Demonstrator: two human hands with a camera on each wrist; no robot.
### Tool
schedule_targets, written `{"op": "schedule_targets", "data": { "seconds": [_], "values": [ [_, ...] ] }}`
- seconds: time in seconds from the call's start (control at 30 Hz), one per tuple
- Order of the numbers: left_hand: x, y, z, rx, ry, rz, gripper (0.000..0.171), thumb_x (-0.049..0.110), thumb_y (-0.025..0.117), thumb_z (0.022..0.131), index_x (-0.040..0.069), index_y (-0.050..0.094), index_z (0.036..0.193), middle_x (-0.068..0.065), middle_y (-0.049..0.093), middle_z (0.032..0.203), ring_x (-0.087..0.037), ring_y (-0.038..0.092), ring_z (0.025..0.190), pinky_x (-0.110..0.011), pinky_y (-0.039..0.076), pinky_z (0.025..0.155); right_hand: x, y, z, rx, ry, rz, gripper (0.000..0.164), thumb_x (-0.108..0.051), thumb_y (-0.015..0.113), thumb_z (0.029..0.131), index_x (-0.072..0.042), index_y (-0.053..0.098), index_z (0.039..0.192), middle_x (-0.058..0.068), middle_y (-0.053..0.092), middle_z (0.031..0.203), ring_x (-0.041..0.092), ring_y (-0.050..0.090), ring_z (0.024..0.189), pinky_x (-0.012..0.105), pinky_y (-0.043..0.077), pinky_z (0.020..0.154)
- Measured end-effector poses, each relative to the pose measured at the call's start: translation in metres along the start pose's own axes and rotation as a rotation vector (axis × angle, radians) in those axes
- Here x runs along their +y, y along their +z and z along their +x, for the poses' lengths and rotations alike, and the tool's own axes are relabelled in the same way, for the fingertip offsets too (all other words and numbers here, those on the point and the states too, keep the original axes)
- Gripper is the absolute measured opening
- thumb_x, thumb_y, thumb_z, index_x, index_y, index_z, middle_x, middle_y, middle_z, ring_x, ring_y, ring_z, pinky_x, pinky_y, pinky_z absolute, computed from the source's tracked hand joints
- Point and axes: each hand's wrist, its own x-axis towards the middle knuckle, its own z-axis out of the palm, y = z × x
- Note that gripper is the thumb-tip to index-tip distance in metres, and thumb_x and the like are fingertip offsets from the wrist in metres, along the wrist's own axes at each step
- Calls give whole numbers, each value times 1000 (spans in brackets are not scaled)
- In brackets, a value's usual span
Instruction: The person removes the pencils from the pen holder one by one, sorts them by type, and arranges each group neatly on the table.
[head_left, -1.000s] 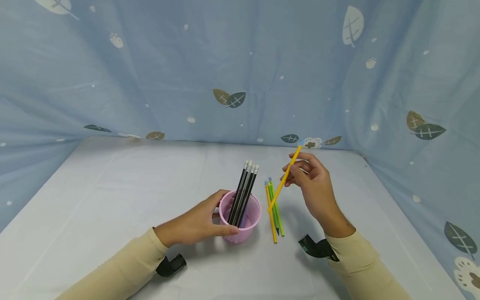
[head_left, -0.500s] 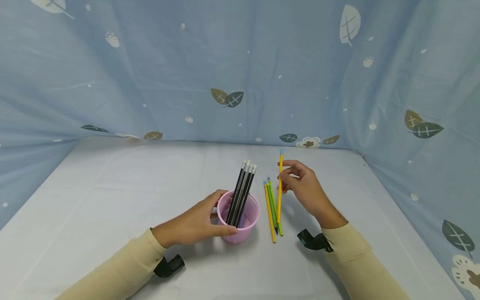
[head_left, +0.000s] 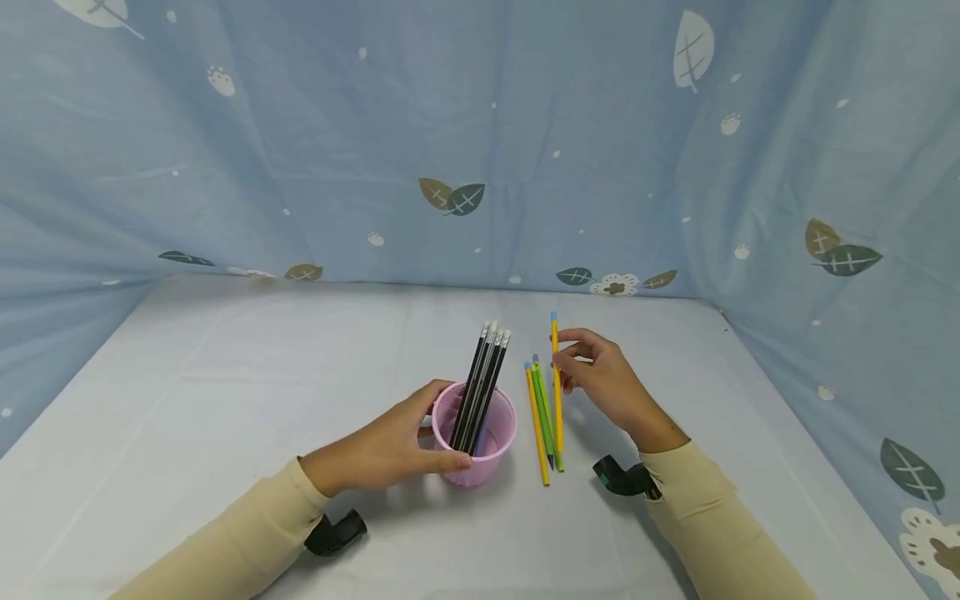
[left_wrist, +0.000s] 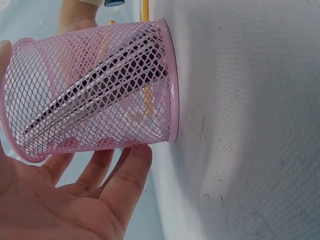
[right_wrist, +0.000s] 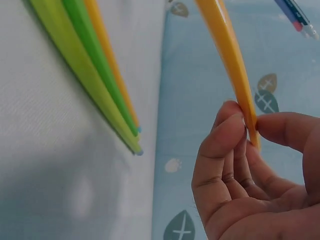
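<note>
My left hand grips a pink mesh pencil cup, thumb over the near side of its rim. Several black pencils with white erasers lean inside, and a purple one shows low among them. In the left wrist view, the cup's mesh wall rests against my fingers, its base on the white surface. To the right of the cup, my right hand pinches a yellow pencil near its blue end, between thumb and fingertips. It is held nearly upright, overlapping the loose green pencils in the head view.
Another yellow pencil lies beside the green ones on the white tabletop, between the cup and my right hand. A blue leaf-print cloth hangs behind and along the sides. Dark wrist mounts hang below both sleeves.
The yellow pencil in my right hand has swung from a slant to nearly upright, lowering and moving left beside the loose pencils. My left hand keeps its grip on the cup.
</note>
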Motion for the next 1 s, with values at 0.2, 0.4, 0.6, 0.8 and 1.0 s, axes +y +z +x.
{"op": "schedule_targets", "data": {
  "seconds": [0.2,0.4,0.6,0.8,1.0],
  "values": [
    [0,0,0,-3,9,-9,79,35,82,84,25,34,147,6,50,138,-18,51,133,-32,48,111,5,-1,3,-19,21,-62,42,-16,60,99,-4,51,139,21,62,110,23,65,76,30,61,70],
    [0,0,1,-1,14,-17,79,34,82,84,24,35,146,6,50,138,-17,51,133,-30,48,111,6,-2,4,-51,32,-84,42,-15,61,99,-1,52,137,18,62,105,22,65,73,31,60,67],
    [-1,1,0,-1,3,-23,80,33,82,84,23,34,147,4,49,140,-18,49,135,-30,48,111,13,-1,6,-81,59,-80,41,-14,61,99,0,52,136,19,66,103,20,64,69,31,59,64],
    [-1,1,-1,1,-3,-25,81,33,82,84,23,34,148,4,48,140,-18,48,135,-31,48,111,19,-1,8,-109,68,-89,40,-12,61,98,1,51,135,17,65,96,19,63,68,30,59,62],
    [0,1,-1,3,-7,-19,81,34,82,83,23,34,148,5,48,140,-19,48,136,-31,48,111,21,-1,10,-134,95,-129,41,-14,63,97,0,52,135,17,63,101,19,63,67,31,60,63]
  ]
}}
